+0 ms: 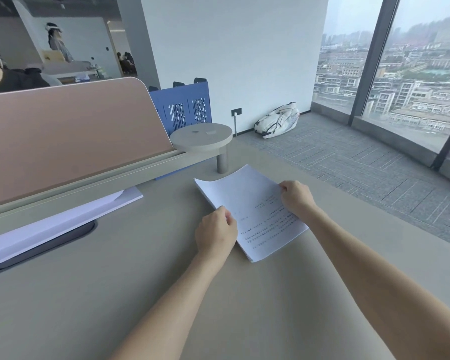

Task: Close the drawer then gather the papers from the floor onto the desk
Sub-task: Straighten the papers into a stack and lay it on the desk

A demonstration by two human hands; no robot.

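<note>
A stack of white printed papers (250,203) lies on the beige desk (140,268), near its far right part. My left hand (215,231) grips the stack's left edge, fingers curled on it. At the right edge my right hand (296,198) pinches the same stack. The far corner of the top sheets curls up a little. No drawer is in view, and the visible grey carpet (361,162) beyond the desk shows no papers.
A pink divider panel (63,131) runs along the desk's left side, with white sheets (50,224) under its rail over a dark cable slot. A small round shelf (202,137) stands behind the papers. A white bag (277,120) lies by the wall. A person sits behind the divider.
</note>
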